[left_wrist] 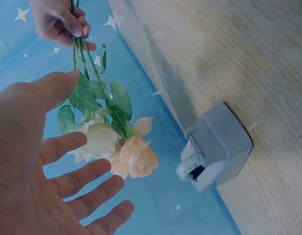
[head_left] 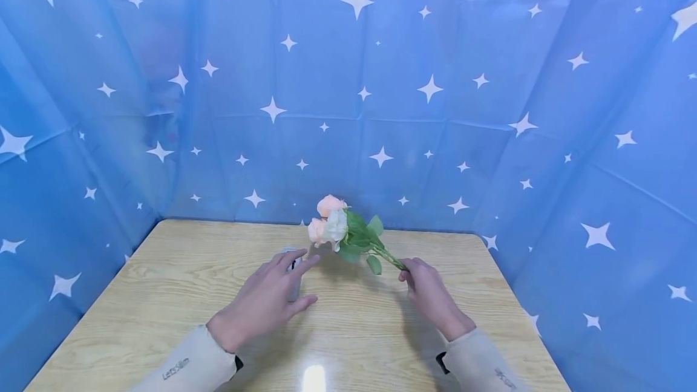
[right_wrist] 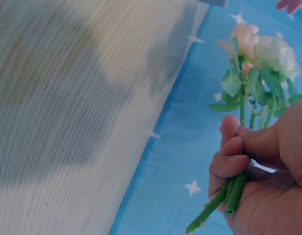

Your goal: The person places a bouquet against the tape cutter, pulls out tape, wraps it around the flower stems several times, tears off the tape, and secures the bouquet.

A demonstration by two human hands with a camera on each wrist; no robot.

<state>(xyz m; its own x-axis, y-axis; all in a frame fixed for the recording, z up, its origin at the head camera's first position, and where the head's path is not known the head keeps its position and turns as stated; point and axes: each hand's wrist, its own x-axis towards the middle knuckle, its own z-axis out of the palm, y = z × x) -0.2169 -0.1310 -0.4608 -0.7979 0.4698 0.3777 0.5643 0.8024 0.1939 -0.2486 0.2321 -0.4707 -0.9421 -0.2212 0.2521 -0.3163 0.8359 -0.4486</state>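
Note:
My right hand (head_left: pixel 430 295) grips the green stems (right_wrist: pixel 243 115) of a small bunch of roses, thumb against curled fingers. White (left_wrist: pixel 97 139) and pale pink (left_wrist: pixel 138 156) rose heads lean left, above the table, with green leaves (left_wrist: pixel 120 100) below them. The cut stem ends (right_wrist: pixel 229 200) stick out past the right palm. My left hand (head_left: pixel 267 298) hovers with fingers spread and holds nothing, close to the rose heads. Beside it a grey boxy container (left_wrist: pixel 221 147) stands on the table, mostly hidden by that hand in the head view. A whitish piece with green print (left_wrist: pixel 191 165) shows at its opening.
The wood-grain table (head_left: pixel 179 271) reaches back to a blue curtain (head_left: pixel 327 77) with white stars. More of this curtain hangs at the left and right sides. A bright reflection (head_left: pixel 314 377) lies near the front of the tabletop.

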